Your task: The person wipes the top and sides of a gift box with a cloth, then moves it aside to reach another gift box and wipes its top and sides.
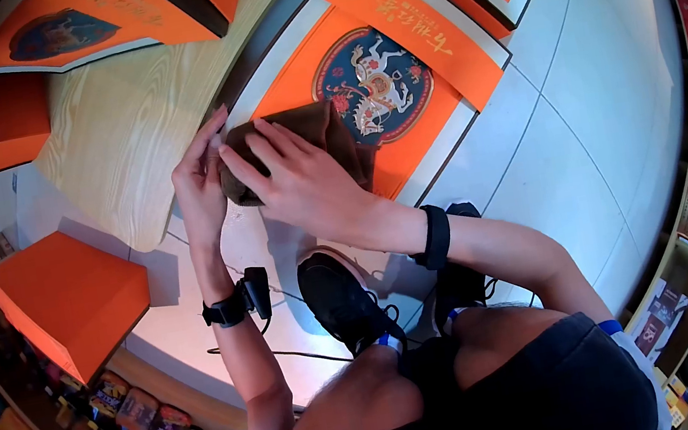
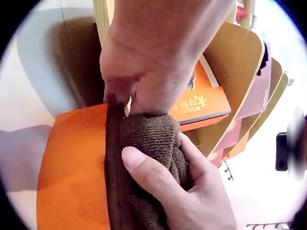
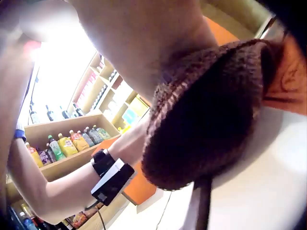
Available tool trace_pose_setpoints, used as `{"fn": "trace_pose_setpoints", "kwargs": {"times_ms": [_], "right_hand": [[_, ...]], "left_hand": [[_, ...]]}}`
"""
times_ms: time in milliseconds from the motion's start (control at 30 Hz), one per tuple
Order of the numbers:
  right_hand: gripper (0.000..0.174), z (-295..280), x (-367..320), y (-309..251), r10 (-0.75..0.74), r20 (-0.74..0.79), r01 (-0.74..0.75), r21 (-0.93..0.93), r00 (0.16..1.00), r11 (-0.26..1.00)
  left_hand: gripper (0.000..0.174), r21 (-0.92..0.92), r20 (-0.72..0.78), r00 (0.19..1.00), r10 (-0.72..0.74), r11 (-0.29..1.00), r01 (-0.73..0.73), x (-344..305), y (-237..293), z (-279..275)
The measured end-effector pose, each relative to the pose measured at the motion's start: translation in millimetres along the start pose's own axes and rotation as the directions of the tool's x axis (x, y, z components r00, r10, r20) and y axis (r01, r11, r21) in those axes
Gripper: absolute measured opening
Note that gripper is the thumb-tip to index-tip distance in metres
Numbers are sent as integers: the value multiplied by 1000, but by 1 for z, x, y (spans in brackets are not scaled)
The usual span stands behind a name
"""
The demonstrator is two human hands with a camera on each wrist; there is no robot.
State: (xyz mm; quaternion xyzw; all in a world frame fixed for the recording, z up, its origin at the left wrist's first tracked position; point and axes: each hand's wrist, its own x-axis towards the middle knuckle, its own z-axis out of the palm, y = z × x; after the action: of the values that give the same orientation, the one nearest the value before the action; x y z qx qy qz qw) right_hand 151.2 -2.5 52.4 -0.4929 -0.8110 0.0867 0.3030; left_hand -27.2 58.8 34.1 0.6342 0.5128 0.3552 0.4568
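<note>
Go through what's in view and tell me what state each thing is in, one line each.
Brown cloth: bunched, against the emblem box.
Emblem box: looks closed, emblem facing up.
Right hand: gripping the cloth.
Left hand: fingers curled at the box's edge.
Black shoes: worn, on the floor.
Drink bottles: upright on the shelf.

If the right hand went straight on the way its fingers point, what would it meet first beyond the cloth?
Probably the left hand, close ahead of its fingertips, though their exact depth is hard to judge.
</note>
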Motion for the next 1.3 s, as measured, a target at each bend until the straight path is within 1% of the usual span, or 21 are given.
{"fn": "trace_pose_setpoints", "kwargs": {"times_ms": [33, 67, 133, 167, 233, 267, 300, 333, 367, 400, 467, 533, 567, 633, 700, 767, 900, 1067, 1167, 1300], "right_hand": [[56, 4, -4, -2, -1, 55, 1, 5, 998, 1000], [58, 6, -7, -3, -1, 111, 0, 10, 994, 1000], [58, 6, -9, -2, -7, 122, 7, -4, 992, 1000], [58, 6, -10, -3, -16, 132, 18, -13, 991, 1000], [56, 7, -11, -4, -24, 152, 28, -27, 988, 999], [55, 7, -12, -5, -31, 173, 38, -42, 985, 998], [55, 5, -12, -5, -30, 172, 38, -43, 985, 998], [54, 2, -12, -7, -45, 210, 61, -68, 977, 996], [52, 0, -12, -9, -60, 248, 85, -94, 967, 992], [52, -2, -12, -11, -60, 247, 85, -95, 967, 992], [51, -5, -16, -17, -30, 314, 70, -118, 949, 991], [51, -7, -19, -19, -30, 310, 73, -128, 950, 989], [50, -8, -20, -19, -29, 306, 75, -140, 952, 987], [50, -7, -22, -19, -26, 307, 72, -140, 951, 988], [49, -8, -24, -20, -27, 307, 72, -138, 951, 988], [50, -8, -24, -22, 10, 307, 27, -116, 952, 993], [50, -7, -30, -25, 23, 305, 19, -133, 952, 991], [48, -13, -35, -26, 11, 354, 58, -183, 935, 981], [49, -13, -35, -28, 21, 357, 53, -196, 934, 979], [49, -11, -38, -29, 11, 348, 61, -195, 937, 979]], "left_hand": [[37, -26, 50, 998, -48, 998, 49, 0, -1, -1], [37, -28, 55, 997, -48, 998, 50, 0, -2, 0], [34, -127, -33, 992, -126, 985, 121, 1, 2, 5], [34, -127, -32, 991, -126, 984, 122, 1, 0, 4], [35, -109, 31, 981, -191, 975, 194, 2, -3, 0], [35, -109, 32, 981, -192, 975, 194, 3, -4, -1], [36, -81, 37, 977, -210, 974, 212, 4, -4, -2], [37, -52, 43, 973, -229, 972, 231, 4, -4, -2], [37, -53, 43, 973, -228, 972, 230, 4, -4, -1], [37, -57, 20, 971, -236, 970, 237, 5, -4, 0], [36, -62, -2, 969, -247, 967, 246, 5, -3, 3], [35, 2, -67, 960, -270, 963, 271, 5, -1, 6], [35, 4, -65, 961, -269, 963, 270, 5, -2, 7], [32, -63, -116, 961, -251, 967, 245, 4, -5, 8], [32, -50, -120, 962, -246, 969, 241, 3, -6, 9], [32, -37, -124, 963, -241, 971, 238, 3, -6, 8], [33, -26, -111, 963, -246, 969, 244, 4, -6, 7], [33, -36, -111, 966, -235, 972, 232, 3, -11, 8], [33, -49, -122, 968, -218, 976, 214, 3, -13, 9], [33, -60, -118, 966, -232, 972, 226, 2, -16, 7]]}}
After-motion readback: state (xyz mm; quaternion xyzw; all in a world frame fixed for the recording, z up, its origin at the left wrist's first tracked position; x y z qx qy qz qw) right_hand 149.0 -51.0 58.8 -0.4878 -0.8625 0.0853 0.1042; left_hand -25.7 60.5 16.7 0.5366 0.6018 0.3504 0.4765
